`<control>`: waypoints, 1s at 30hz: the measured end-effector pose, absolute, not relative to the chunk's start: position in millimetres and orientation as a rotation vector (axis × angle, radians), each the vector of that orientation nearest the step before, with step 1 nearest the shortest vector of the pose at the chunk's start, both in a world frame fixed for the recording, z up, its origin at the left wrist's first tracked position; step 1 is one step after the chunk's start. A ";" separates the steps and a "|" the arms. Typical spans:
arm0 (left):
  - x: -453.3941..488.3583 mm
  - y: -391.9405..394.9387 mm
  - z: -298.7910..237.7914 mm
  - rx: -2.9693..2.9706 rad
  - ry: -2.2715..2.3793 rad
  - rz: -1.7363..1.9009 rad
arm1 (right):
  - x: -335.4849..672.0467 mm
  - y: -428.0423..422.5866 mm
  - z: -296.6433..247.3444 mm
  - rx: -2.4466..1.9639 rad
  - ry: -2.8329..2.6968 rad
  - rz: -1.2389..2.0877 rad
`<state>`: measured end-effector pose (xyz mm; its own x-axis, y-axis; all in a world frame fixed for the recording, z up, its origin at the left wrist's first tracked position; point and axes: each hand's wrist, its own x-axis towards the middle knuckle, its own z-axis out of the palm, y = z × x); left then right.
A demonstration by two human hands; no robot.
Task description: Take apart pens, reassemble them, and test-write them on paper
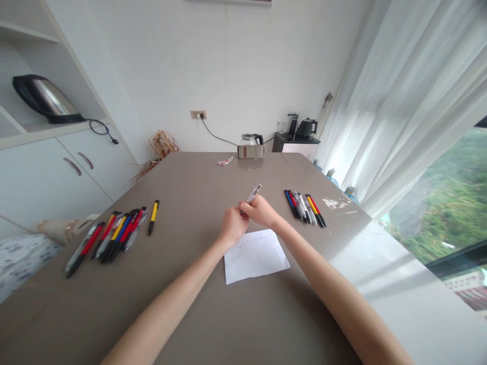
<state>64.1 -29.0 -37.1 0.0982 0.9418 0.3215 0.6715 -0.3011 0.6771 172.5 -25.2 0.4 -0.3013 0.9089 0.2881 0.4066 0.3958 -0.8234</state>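
Observation:
My right hand point(262, 210) is closed round a clear-and-white pen point(254, 191), whose upper end sticks out above the fingers. Pressed against it, my left hand point(233, 223) is closed at the pen's lower end; the tip is hidden between the hands. Both hands are just above the far edge of a white sheet of paper point(256, 261), which bears a few small handwritten marks near its top. To the right lies a row of several pens point(304, 208) in blue, red, clear, white and yellow.
On the left of the brown table point(190, 304) lie several more pens point(119, 235), with one yellow pen point(153, 218) apart from them. A glass pot on a metal base point(251, 151) and a small wrapper point(225, 161) are at the far edge. White curtains point(365, 101) hang at the right.

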 end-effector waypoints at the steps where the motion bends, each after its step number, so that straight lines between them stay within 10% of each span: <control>1: 67.4 -29.2 -36.7 1.950 1.509 1.012 | 177.3 -24.2 2.0 -1.098 -1.940 0.863; 30: 50.4 -18.4 -11.0 1.300 0.900 0.796 | 194.8 -10.5 -6.3 -1.121 -1.198 1.167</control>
